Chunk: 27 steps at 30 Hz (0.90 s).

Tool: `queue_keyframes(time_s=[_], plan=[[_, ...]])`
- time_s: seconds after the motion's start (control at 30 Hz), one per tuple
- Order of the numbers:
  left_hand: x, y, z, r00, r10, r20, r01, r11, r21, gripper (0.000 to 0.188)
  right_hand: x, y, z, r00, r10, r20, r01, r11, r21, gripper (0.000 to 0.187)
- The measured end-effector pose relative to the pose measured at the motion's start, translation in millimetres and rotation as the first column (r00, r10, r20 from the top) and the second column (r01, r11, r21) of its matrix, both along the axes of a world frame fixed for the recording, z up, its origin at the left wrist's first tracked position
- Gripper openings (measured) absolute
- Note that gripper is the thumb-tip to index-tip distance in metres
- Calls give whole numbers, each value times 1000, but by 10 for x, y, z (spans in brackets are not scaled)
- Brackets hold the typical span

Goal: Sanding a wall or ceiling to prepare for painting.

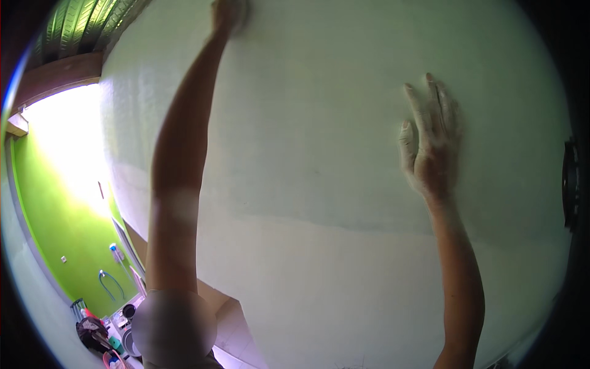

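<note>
A broad pale wall [319, 172] fills most of the view. Its upper part looks greyer than the lower, with a faint uneven line between them. My right hand [437, 138] lies open against this wall at the right, fingers stretched upward and apart, coated in whitish dust. Nothing shows in it. High up at the top edge, my left hand [226, 17] is at the wall with the arm fully raised. Its fingers are blurred and partly cut off by the frame, so whether it holds anything is hidden.
At the left, a bright opening stands beside a green wall [52, 221] with a looped blue hose [110, 286]. Basins and other household items [101, 335] crowd the lower left. A brown beam [58, 79] runs under corrugated roofing [80, 27].
</note>
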State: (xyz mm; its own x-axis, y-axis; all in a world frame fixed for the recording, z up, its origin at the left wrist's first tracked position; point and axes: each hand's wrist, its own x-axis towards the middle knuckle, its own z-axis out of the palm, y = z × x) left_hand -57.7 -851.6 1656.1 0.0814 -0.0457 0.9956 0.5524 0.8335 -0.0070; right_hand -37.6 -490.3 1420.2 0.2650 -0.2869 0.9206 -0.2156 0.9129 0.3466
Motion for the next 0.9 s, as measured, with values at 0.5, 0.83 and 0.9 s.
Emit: queue_keyframes(time_s=[0.5,0.83,0.9], plan=[[-486,-1135,-292,999,-35,23,28,959,282,58,-18,115,3,1000,-18,16,18,1000,-1,49],[-562,-338,-252,949,-189,252,66,901,429,76,-74,288,-53,987,-157,23,158,987,-14,50],[-238,-1155,-2,979,-7,201,-71,923,378,81,29,-8,8,1000,-11,22,11,1000,-7,49]])
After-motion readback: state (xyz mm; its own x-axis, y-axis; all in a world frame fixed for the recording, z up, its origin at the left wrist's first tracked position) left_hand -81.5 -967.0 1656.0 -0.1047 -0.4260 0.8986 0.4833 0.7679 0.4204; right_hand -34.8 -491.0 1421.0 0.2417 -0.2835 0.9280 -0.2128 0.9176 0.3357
